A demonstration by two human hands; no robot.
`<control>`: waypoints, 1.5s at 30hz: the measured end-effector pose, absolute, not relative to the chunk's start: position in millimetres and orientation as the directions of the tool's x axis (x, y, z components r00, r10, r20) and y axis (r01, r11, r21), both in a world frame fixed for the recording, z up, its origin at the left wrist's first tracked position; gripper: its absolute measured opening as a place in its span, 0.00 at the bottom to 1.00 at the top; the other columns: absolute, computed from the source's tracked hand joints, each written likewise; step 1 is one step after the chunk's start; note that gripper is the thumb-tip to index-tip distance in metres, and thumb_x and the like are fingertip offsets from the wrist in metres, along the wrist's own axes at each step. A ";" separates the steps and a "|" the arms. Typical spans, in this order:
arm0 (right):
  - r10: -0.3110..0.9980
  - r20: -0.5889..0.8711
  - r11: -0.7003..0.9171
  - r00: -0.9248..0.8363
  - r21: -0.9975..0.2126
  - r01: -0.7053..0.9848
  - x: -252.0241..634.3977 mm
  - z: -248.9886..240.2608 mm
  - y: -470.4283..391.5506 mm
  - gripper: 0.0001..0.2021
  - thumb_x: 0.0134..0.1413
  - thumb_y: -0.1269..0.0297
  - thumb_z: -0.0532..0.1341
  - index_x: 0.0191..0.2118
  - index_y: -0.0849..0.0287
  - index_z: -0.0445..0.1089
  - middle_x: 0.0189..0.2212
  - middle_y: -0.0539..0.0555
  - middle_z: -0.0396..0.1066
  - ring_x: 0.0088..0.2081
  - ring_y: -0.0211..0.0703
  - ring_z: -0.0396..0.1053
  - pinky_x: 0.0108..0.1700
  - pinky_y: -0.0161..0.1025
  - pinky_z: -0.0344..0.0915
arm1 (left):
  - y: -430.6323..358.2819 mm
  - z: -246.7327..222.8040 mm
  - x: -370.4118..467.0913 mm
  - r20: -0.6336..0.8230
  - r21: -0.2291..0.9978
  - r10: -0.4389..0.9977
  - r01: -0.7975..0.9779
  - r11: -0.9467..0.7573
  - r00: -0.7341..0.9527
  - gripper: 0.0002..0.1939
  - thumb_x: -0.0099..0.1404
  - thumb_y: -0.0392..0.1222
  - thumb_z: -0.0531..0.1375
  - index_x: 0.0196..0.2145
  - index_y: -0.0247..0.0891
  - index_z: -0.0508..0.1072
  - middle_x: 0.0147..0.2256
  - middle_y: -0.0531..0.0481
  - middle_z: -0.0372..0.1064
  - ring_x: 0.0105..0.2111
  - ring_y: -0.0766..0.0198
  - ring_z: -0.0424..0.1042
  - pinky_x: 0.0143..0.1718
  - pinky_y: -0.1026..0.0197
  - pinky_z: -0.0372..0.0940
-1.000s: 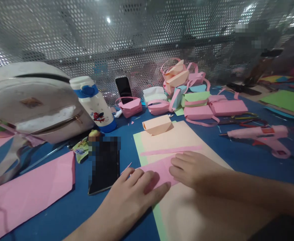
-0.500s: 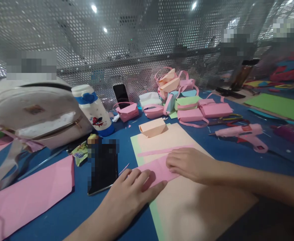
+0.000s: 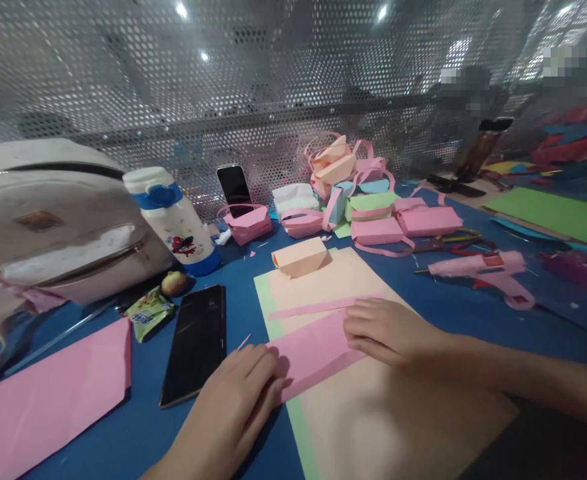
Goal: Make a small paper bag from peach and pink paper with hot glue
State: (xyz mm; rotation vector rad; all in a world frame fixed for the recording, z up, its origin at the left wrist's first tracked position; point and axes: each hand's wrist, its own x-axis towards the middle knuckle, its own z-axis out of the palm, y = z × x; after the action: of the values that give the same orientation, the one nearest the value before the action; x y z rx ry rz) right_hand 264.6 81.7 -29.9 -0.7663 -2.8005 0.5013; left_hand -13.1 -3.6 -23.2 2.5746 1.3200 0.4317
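A folded pink paper [image 3: 313,347] lies across the peach sheets [image 3: 353,413] on the blue table. My left hand [image 3: 241,393] is closed at its left end, fingers together with the thumb tucked beside them. At the paper's right end my right hand [image 3: 386,330] presses down with bent, closed fingers. A narrow pink strip [image 3: 323,307] lies just beyond the folded paper. Farther back on the sheets sits a small peach paper box [image 3: 300,259].
Left are a backpack [image 3: 58,227], a bottle [image 3: 178,223], a black phone [image 3: 196,343] and a large pink paper [image 3: 58,393]. Small paper bags [image 3: 378,231] stand behind; a pink glue gun [image 3: 488,270] lies right.
My left hand has moved left along the pink paper and drawn its fingers and thumb together. My right hand has shifted slightly right. The camera view has also shifted a little.
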 end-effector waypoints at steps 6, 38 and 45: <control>0.479 0.174 0.870 -0.860 -0.224 0.439 263.8 -38.5 80.5 0.16 0.69 0.66 0.48 0.31 0.59 0.66 0.29 0.52 0.66 0.32 0.42 0.57 0.37 0.39 0.52 | 0.6 -28.0 -14.6 0.200 0.244 0.787 0.748 -0.617 0.584 0.14 0.73 0.37 0.45 0.36 0.42 0.69 0.33 0.51 0.70 0.33 0.58 0.70 0.43 0.51 0.67; 0.252 0.228 0.952 -0.940 0.116 0.284 238.7 -40.3 71.6 0.10 0.58 0.80 0.52 0.34 0.57 0.63 0.27 0.50 0.63 0.28 0.43 0.52 0.30 0.41 0.43 | -3.8 -25.8 -12.2 0.318 -0.233 0.717 0.784 -0.575 0.621 0.15 0.65 0.28 0.49 0.27 0.38 0.72 0.22 0.53 0.70 0.19 0.57 0.71 0.17 0.57 0.64; 0.215 0.163 0.969 -0.963 0.089 0.232 239.1 -32.9 81.8 0.09 0.65 0.75 0.51 0.35 0.58 0.64 0.28 0.49 0.64 0.28 0.40 0.52 0.30 0.39 0.44 | -3.9 -27.8 -16.5 0.280 0.057 0.794 0.817 -0.575 0.539 0.17 0.70 0.35 0.48 0.26 0.38 0.71 0.24 0.52 0.70 0.24 0.62 0.71 0.26 0.61 0.62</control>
State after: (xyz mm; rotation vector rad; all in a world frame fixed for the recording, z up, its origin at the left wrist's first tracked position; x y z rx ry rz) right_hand 239.1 81.8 -32.9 -0.3386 -2.9656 -0.1612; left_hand -16.5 -3.9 -27.8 2.8264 1.4818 0.4477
